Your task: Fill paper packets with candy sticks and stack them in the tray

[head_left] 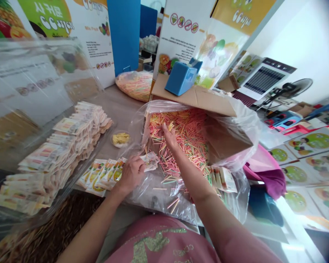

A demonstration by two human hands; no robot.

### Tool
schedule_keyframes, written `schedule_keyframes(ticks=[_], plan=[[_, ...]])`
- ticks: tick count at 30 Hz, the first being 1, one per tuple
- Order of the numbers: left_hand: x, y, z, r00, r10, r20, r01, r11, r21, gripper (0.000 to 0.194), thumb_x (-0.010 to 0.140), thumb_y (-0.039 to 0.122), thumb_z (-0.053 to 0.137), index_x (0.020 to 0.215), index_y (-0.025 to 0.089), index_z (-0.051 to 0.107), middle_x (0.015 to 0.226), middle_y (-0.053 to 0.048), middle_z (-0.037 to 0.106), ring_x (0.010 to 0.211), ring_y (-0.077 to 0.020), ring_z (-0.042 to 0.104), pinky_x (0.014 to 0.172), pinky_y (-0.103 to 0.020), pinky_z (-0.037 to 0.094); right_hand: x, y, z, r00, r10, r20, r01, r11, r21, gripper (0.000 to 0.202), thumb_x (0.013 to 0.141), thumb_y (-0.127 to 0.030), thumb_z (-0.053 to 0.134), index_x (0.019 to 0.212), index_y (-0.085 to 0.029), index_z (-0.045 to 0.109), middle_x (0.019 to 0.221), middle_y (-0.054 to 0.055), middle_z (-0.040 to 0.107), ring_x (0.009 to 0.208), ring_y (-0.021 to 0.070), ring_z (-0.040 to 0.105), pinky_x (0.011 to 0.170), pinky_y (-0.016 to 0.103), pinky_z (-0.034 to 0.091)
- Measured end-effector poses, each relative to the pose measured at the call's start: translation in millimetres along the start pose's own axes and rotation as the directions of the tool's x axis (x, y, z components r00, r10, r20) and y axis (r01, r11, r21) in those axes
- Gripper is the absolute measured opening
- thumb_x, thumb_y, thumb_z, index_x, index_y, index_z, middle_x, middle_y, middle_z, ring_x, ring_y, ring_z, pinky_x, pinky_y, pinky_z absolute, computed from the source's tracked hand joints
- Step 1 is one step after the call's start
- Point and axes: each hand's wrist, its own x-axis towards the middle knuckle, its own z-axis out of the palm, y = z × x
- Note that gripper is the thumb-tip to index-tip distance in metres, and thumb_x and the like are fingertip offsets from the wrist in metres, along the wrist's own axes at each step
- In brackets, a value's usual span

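My left hand (132, 174) is closed on small printed snack packets (150, 160) at the table's front. Beside it, a row of yellow-and-white packets (102, 174) lies fanned out. My right hand (170, 138) reaches into a heap of thin pink, yellow and green snack sticks (186, 146) spilling from a cardboard box on its side. Its fingers are curled, with something yellow at their tips; what they hold is unclear. A small bowl (121, 139) with yellow pieces stands behind my left hand.
Long stacks of filled packets (68, 142) stand at left beside a clear plastic sheet (44, 80). A blue dispenser (181, 77) sits on the tipped cardboard box (227, 140). Behind are a bag of sticks (134, 84) and large printed cartons (98, 44). More packets (223, 179) lie right.
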Motion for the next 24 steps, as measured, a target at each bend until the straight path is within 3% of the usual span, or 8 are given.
schedule_keyframes(ticks=[2,6,10,13,15,19,21,24], plan=[[-1.1,-0.9,3.4,0.998,-0.007,-0.061,0.007,1.0,-0.001,0.021,0.088,0.015,0.061,0.07,0.02,0.07,0.082,-0.007,0.071,0.086,-0.0247,0.063,0.079,-0.036,0.049,-9.0,9.5,10.0,0.998,-0.011,0.065,0.002,0.989,0.145,0.062,0.1,-0.068,0.034,0.078,-0.022,0.069,0.068,0.003,0.064,0.069,0.0189,0.061,0.074,0.032,0.051],[-8.5,5.8,7.0,0.999,0.017,-0.032,-0.014,0.996,0.09,0.019,0.084,0.009,0.059,0.072,0.018,0.071,0.083,-0.01,0.072,0.09,-0.0268,0.064,0.083,-0.038,0.049,-17.9,27.8,26.9,0.971,0.003,0.238,-0.037,0.989,0.141,0.05,0.078,-0.068,0.068,0.056,-0.024,0.055,0.059,-0.002,0.057,0.061,0.0154,0.049,0.066,0.029,0.046],[-7.0,7.4,4.6,1.0,-0.015,0.005,0.015,0.998,0.06,0.02,0.085,0.012,0.059,0.069,0.019,0.069,0.082,-0.009,0.072,0.086,-0.0246,0.063,0.08,-0.036,0.048,-13.0,33.4,24.9,0.973,0.066,0.219,-0.128,0.951,0.28,0.048,0.078,-0.068,0.067,0.059,-0.024,0.06,0.064,-0.001,0.061,0.064,0.0157,0.052,0.074,0.032,0.047],[0.1,1.1,1.7,0.989,-0.145,-0.039,0.137,0.977,-0.166,0.016,0.079,0.019,0.069,0.063,0.02,0.065,0.073,-0.003,0.067,0.075,-0.0186,0.059,0.072,-0.031,0.045,-10.6,30.3,15.3,0.982,0.074,0.176,-0.136,0.917,0.375,0.057,0.084,-0.073,0.057,0.053,-0.025,0.053,0.059,0.0,0.056,0.063,0.0165,0.055,0.082,0.036,0.051],[4.6,-1.8,0.8,0.967,-0.254,-0.032,0.222,0.896,-0.385,0.018,0.074,0.028,0.076,0.062,0.02,0.064,0.065,0.001,0.062,0.066,-0.0148,0.054,0.063,-0.027,0.041,-11.2,24.5,6.3,0.985,0.112,0.128,-0.159,0.875,0.457,0.059,0.086,-0.074,0.053,0.052,-0.027,0.043,0.055,-0.001,0.049,0.064,0.0174,0.056,0.084,0.038,0.053],[12.8,5.2,2.7,0.91,-0.4,0.107,0.342,0.579,-0.74,0.028,0.064,0.042,0.083,0.064,0.02,0.065,0.056,0.005,0.056,0.053,-0.0107,0.048,0.051,-0.023,0.035,-18.0,0.6,-15.6,0.976,0.211,0.049,-0.188,0.709,0.68,0.06,0.078,-0.068,0.069,0.055,-0.027,0.031,0.052,-0.003,0.036,0.068,0.0197,0.057,0.082,0.039,0.056],[16.8,13.0,5.3,0.899,-0.409,0.158,0.351,0.456,-0.818,0.033,0.059,0.044,0.086,0.063,0.019,0.064,0.057,0.005,0.057,0.052,-0.0097,0.048,0.05,-0.022,0.036,-25.6,-16.5,-24.5,0.982,0.186,0.041,-0.157,0.671,0.724,0.061,0.078,-0.068,0.07,0.057,-0.028,0.03,0.051,-0.004,0.032,0.071,0.0209,0.057,0.084,0.04,0.057],[21.6,23.6,11.1,0.893,-0.396,0.215,0.368,0.367,-0.855,0.037,0.056,0.045,0.089,0.063,0.019,0.063,0.057,0.005,0.058,0.054,-0.0106,0.052,0.053,-0.023,0.043,-41.2,-41.9,-30.1,0.99,0.128,0.052,-0.123,0.653,0.747,0.06,0.084,-0.074,0.062,0.06,-0.029,0.032,0.049,-0.005,0.026,0.07,0.0213,0.056,0.084,0.041,0.057]])
